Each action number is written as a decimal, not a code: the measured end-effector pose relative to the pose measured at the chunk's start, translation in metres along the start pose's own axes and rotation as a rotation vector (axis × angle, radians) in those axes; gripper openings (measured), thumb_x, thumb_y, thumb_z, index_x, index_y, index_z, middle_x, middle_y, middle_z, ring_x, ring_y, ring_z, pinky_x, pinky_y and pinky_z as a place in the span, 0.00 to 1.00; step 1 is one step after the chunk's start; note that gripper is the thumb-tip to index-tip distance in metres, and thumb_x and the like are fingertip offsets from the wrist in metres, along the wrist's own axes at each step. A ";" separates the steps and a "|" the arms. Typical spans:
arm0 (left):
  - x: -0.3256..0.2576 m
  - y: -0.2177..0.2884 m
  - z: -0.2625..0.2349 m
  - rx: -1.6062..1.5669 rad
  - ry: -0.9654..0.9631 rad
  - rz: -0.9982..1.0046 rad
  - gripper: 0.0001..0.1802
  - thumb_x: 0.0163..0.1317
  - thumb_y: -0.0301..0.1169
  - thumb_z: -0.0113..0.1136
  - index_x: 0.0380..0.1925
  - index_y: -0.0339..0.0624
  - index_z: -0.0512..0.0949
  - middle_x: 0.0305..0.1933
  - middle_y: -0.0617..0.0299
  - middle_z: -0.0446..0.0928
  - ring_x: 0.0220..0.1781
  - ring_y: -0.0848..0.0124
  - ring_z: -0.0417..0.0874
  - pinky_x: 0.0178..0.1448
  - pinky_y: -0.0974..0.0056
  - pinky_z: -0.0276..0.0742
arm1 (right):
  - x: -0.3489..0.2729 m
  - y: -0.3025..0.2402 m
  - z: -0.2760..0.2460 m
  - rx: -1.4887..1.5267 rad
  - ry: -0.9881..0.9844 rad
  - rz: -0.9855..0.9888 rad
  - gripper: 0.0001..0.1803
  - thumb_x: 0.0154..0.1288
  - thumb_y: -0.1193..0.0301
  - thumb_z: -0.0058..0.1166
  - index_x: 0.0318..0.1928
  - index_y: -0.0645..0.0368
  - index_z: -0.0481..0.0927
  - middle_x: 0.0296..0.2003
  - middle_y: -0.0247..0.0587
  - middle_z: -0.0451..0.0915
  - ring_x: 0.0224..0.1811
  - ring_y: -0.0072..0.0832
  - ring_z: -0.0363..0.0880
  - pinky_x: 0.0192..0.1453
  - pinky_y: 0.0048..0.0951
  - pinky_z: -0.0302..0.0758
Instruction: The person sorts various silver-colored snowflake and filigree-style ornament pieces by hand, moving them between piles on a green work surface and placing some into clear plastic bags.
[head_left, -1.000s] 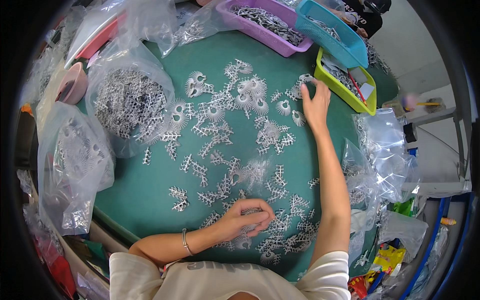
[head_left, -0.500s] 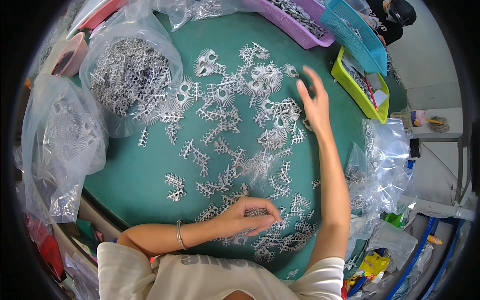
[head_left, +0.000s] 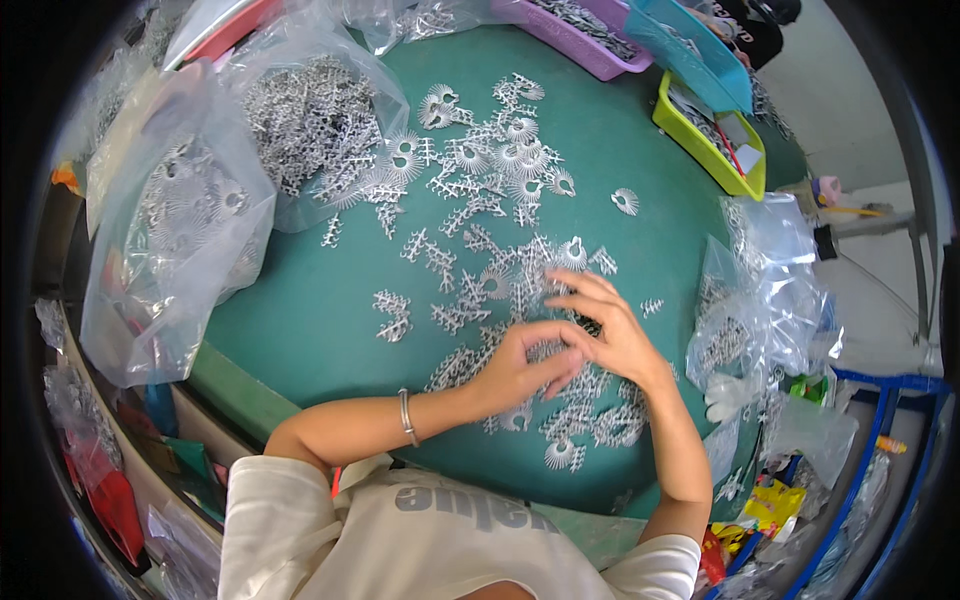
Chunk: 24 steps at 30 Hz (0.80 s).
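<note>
My left hand [head_left: 530,366] is curled low over the near heap of silver-grey metal pieces [head_left: 455,368], thumb and fingers bent toward each other. Part of a ribbed piece shows inside the curl; whether it is gripped or lies below is hidden. Close against it, my right hand [head_left: 615,335] lies over more pieces, its fingers stretched and apart. Dark gaps and metal show beneath its palm. Just beyond its fingertips is a round fan-shaped piece [head_left: 571,253]. Branched, comb-like pieces [head_left: 432,258] and more fans are scattered farther off on the green table [head_left: 330,300].
Clear plastic bags [head_left: 315,125] full of metal pieces stand at the left. Purple [head_left: 600,62], blue [head_left: 700,50] and lime-green [head_left: 745,180] baskets line the far right, near another person in black [head_left: 755,40]. Transparent bags [head_left: 775,260] hang over the right edge.
My right hand has come back from the far right toward my left hand, and pieces there now lie nearer me. One fan piece is left alone at the right. The view has shifted slightly.
</note>
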<state>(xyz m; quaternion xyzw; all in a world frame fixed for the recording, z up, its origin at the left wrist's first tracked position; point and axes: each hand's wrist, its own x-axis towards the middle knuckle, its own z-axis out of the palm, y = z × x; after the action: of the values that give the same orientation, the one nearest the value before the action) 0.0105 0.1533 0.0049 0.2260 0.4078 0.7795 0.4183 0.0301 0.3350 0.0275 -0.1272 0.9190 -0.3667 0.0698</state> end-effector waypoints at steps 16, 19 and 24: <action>-0.002 0.016 -0.034 -0.261 0.180 -0.114 0.19 0.62 0.28 0.53 0.54 0.39 0.68 0.47 0.57 0.76 0.40 0.71 0.77 0.37 0.66 0.76 | 0.059 0.121 -0.027 -0.686 0.705 0.290 0.11 0.55 0.69 0.56 0.39 0.60 0.78 0.36 0.42 0.78 0.43 0.43 0.74 0.48 0.42 0.70; -0.002 0.019 -0.033 -0.300 0.167 -0.114 0.26 0.64 0.32 0.52 0.61 0.40 0.60 0.54 0.54 0.72 0.47 0.66 0.76 0.43 0.63 0.78 | 0.047 0.092 -0.020 -0.106 0.815 0.282 0.09 0.58 0.73 0.54 0.39 0.63 0.76 0.29 0.39 0.80 0.33 0.34 0.79 0.42 0.34 0.74; 0.000 0.013 -0.035 -0.692 0.087 -0.171 0.29 0.65 0.35 0.50 0.64 0.45 0.55 0.58 0.51 0.68 0.57 0.59 0.72 0.55 0.58 0.76 | 0.021 -0.010 0.009 0.532 0.306 0.213 0.12 0.62 0.72 0.53 0.44 0.65 0.75 0.30 0.39 0.81 0.32 0.21 0.78 0.39 0.25 0.73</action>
<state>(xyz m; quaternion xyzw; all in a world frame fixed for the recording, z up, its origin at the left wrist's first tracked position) -0.0196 0.1343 -0.0044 0.0027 0.1545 0.8425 0.5161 0.0137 0.3162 0.0269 0.0492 0.7987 -0.5997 -0.0005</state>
